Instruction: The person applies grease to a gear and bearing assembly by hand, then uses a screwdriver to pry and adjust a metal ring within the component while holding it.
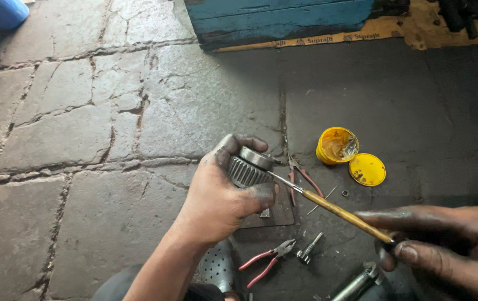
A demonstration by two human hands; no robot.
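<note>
The left hand (219, 195) is curled tight around a round metal gear (248, 167) with little teeth on its side. It holds the gear up above the stone floor (83, 139), near the middle of the floor. The hand is dirty with dark grease.

The right hand (445, 239) is low by the right edge. Its fingers are pinched shut on the end of a screwdriver (328, 207) with a yellow-brown handle. The thin metal tip of the screwdriver touches the gear.

On the floor past the screwdriver stands a small yellow tub (336, 145) with grease inside. Its yellow lid (367, 169) lies just beside it. One pair of red-handled pliers (300, 177) lies under the screwdriver. Another pair of pliers (267, 257) lies near the bottom edge, with a small metal part (309, 248) just beside it. A blue wooden box (283, 19) sits at the top edge of the floor.
</note>
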